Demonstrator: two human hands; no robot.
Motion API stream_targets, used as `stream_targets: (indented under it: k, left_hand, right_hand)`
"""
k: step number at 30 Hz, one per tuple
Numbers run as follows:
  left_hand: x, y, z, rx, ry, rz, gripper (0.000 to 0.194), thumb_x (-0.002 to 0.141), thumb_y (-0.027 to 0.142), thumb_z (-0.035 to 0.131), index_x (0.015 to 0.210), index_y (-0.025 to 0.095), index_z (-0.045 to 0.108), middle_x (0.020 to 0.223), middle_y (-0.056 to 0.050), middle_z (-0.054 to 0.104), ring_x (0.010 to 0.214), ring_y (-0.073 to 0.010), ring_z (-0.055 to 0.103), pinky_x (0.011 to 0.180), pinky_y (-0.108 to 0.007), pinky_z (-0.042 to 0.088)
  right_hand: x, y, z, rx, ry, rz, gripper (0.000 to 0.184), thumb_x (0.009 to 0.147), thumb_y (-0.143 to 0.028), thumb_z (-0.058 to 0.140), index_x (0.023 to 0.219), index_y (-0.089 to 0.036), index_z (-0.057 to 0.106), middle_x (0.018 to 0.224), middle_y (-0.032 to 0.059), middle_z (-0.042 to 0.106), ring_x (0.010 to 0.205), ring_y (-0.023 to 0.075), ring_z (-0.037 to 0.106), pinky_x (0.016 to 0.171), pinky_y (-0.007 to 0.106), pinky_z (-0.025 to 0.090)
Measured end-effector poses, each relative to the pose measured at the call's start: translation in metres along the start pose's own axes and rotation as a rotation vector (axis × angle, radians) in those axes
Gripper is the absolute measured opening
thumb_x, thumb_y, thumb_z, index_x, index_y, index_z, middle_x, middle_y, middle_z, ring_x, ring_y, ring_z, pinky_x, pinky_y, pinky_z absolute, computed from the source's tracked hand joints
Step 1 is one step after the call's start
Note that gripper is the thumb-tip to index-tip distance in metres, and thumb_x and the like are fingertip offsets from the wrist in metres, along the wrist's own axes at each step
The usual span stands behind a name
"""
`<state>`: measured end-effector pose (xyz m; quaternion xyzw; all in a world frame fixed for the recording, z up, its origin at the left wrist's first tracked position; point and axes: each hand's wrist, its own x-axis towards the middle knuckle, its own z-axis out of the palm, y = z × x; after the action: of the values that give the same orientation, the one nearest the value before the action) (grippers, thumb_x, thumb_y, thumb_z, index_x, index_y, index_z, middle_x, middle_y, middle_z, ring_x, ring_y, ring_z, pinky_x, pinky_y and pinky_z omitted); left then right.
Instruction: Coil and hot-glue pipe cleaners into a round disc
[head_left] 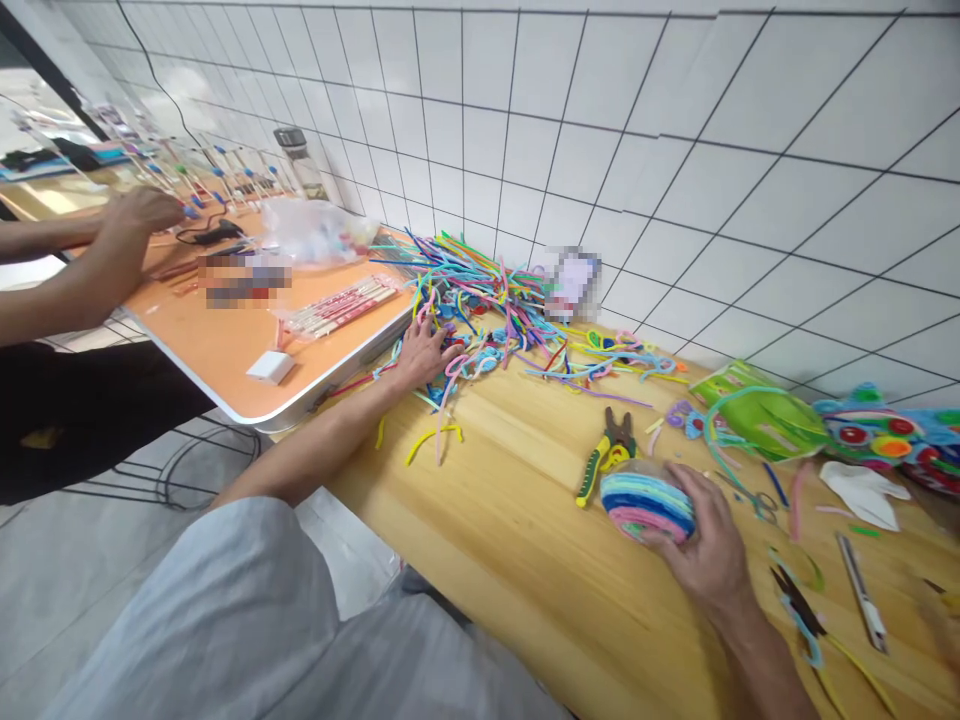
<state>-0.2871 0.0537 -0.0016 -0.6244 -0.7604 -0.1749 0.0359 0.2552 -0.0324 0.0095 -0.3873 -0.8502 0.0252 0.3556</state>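
Note:
My left hand [425, 354] reaches into the left side of a tangled heap of coloured pipe cleaners [487, 280], fingers spread. Some loops and loose strands lie around its fingertips. My right hand [709, 540] is closed around a rounded form wrapped in striped pipe cleaners [646, 503], with blue, white and pink bands and a clear-looking top. This form rests on or just above the wooden table [517, 510]; I cannot tell which. Just behind it lie wire pliers [596, 468] with green and yellow handles, jaws pointing toward the wall.
Right of my right hand lie scissors [802, 605], a utility knife [862, 592], a white scrap [866, 492], a green packet [765, 405] and colourful wrapped figures [889, 437]. On the adjoining orange table [217, 370] are wrapped sticks [341, 307], a white box [271, 367] and another person's hands [146, 210].

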Motion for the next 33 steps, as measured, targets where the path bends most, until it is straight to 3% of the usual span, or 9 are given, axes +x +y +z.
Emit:
stream_targets:
  k: [4, 9, 12, 15, 20, 26, 29, 33]
  left_hand:
    - [0.017, -0.010, 0.005, -0.012, 0.010, 0.052, 0.060, 0.107, 0.058, 0.058, 0.154, 0.021, 0.068, 0.180, -0.016, 0.040, 0.171, -0.0406, 0.028, 0.140, -0.059, 0.027]
    - [0.027, -0.003, -0.005, -0.017, 0.014, 0.069, 0.052, 0.106, 0.053, 0.061, 0.144, 0.021, 0.074, 0.173, -0.016, 0.051, 0.165, -0.0389, 0.040, 0.136, -0.058, 0.035]
    - [0.014, 0.010, -0.016, -0.018, 0.037, 0.053, 0.050, 0.108, 0.056, 0.055, 0.140, 0.023, 0.076, 0.164, -0.017, 0.058, 0.155, -0.0428, 0.049, 0.129, -0.064, 0.040]
    - [-0.010, 0.030, -0.024, -0.022, 0.074, 0.070, 0.052, 0.107, 0.059, 0.057, 0.143, 0.026, 0.074, 0.166, -0.016, 0.056, 0.153, -0.0467, 0.048, 0.125, -0.066, 0.040]
    - [-0.034, 0.054, -0.018, -0.037, -0.070, 0.278, 0.053, 0.104, 0.055, 0.065, 0.149, 0.027, 0.068, 0.165, -0.015, 0.056, 0.149, -0.0414, 0.052, 0.126, -0.058, 0.042]
    - [-0.025, 0.040, -0.004, -0.019, -0.089, 0.276, 0.052, 0.106, 0.051, 0.062, 0.148, 0.022, 0.068, 0.169, -0.018, 0.053, 0.155, -0.0420, 0.049, 0.129, -0.060, 0.041]
    - [-0.017, 0.031, -0.001, -0.021, -0.086, 0.291, 0.046, 0.110, 0.044, 0.055, 0.148, 0.022, 0.068, 0.170, -0.016, 0.053, 0.159, -0.0373, 0.047, 0.134, -0.058, 0.038]
    - [-0.010, 0.023, -0.002, -0.039, -0.087, 0.327, 0.040, 0.111, 0.037, 0.051, 0.141, 0.023, 0.073, 0.166, -0.014, 0.058, 0.160, -0.0345, 0.047, 0.136, -0.056, 0.035]
  right_hand:
    - [0.002, -0.006, 0.003, -0.021, -0.027, 0.025, 0.081, 0.100, -0.064, 0.070, 0.166, -0.023, 0.048, 0.146, 0.0188, 0.068, 0.131, 0.0387, 0.068, 0.109, 0.055, 0.060]
    - [0.001, -0.006, 0.006, 0.001, 0.001, 0.092, 0.074, 0.098, -0.062, 0.071, 0.159, -0.024, 0.055, 0.143, 0.0170, 0.072, 0.130, 0.0380, 0.070, 0.109, 0.055, 0.060]
    - [0.000, -0.007, 0.010, 0.034, 0.019, 0.203, 0.071, 0.098, -0.061, 0.071, 0.157, -0.023, 0.057, 0.144, 0.0172, 0.072, 0.130, 0.0385, 0.070, 0.109, 0.057, 0.059]
    - [0.001, -0.009, 0.017, 0.073, 0.062, 0.300, 0.074, 0.096, -0.063, 0.072, 0.156, -0.022, 0.057, 0.144, 0.0178, 0.071, 0.128, 0.0393, 0.070, 0.107, 0.057, 0.059]
    - [0.001, -0.004, 0.022, 0.106, 0.051, 0.372, 0.080, 0.095, -0.066, 0.071, 0.159, -0.021, 0.054, 0.147, 0.0190, 0.068, 0.129, 0.0407, 0.069, 0.107, 0.059, 0.057]
    - [-0.009, 0.010, 0.013, 0.150, -0.029, 0.300, 0.111, 0.083, -0.069, 0.085, 0.172, -0.023, 0.035, 0.164, 0.0217, 0.052, 0.150, 0.0456, 0.054, 0.117, 0.067, 0.052]
    - [-0.008, 0.006, 0.013, 0.142, -0.068, 0.326, 0.108, 0.084, -0.067, 0.085, 0.170, -0.024, 0.037, 0.158, 0.0203, 0.058, 0.143, 0.0427, 0.060, 0.116, 0.065, 0.054]
    - [-0.001, -0.004, 0.020, 0.118, -0.021, 0.352, 0.096, 0.088, -0.066, 0.081, 0.166, -0.024, 0.044, 0.154, 0.0186, 0.062, 0.137, 0.0395, 0.064, 0.114, 0.061, 0.055]
